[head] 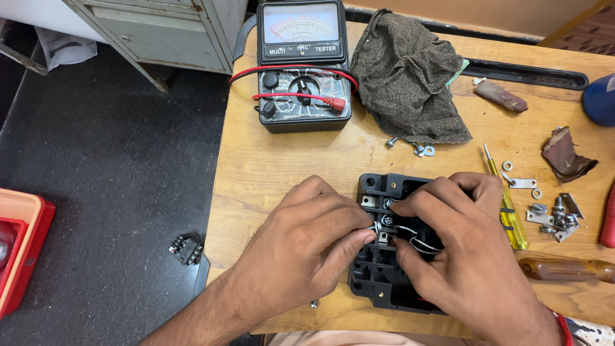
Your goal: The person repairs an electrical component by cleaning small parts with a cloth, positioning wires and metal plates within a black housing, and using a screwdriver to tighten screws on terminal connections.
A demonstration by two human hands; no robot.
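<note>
Left hand [307, 237] palm down, fingertips pinching a small screw terminal [377, 225] on the black switch block [378, 275]. Right hand [461, 243], at 3 o'clock, arched, pinching grey wires [419, 242].

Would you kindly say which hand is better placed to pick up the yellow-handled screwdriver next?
The right hand, probably. The yellow-handled screwdriver lies just beside it on the wooden table, while the left hand sits across the black plastic terminal block, pinching a small screw there.

Black terminal block [384, 269] with thin wire [416, 238]

The black plastic block lies flat on the wooden table [269, 166] near its front edge, silver screw terminals up, a thin pale wire looped across its middle.
</note>
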